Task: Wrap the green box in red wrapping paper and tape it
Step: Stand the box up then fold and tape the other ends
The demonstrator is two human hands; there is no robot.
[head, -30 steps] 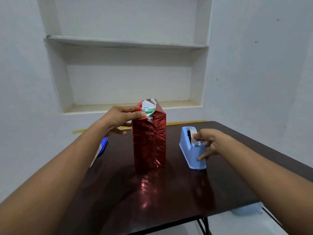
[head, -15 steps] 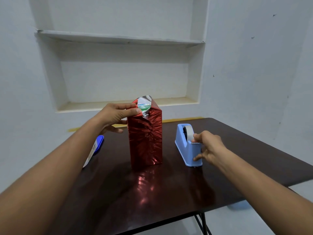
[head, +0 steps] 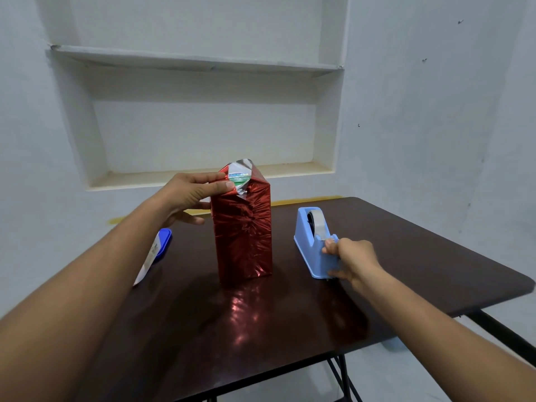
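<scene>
The left hand (head: pixel 188 190) reaches in from the left and its fingers (head: pixel 216 187) are bent over the top near corner of the green box (head: pixel 239 181), pressing the folded flap of red wrapping paper (head: pixel 243 236) down against it, thumb hidden behind. The box stands upright on its short end on the bench (head: pixel 406 256), directly under and just right of those fingers, and looks light and stiff enough to hold its shape but tall and narrow, so it would likely tip if pushed high up; a steadying hold at the top edge, as here, seems the sensible place. The paper is a glossy metallic foil, crinkled on the near face, probably slippery and quick to spring open unless pinned. It covers the sides fully, while the top is unclosed: a silver inner face and a strip of green show there. Further right, apart from the box, sits the blue tape dispenser (head: pixel 316 245); the right hand (head: pixel 352 258) rests at its near end, fingers (head: pixel 330 245) curled and pinching at the tape end by the cutter, so taping the top flap seems next.
</scene>
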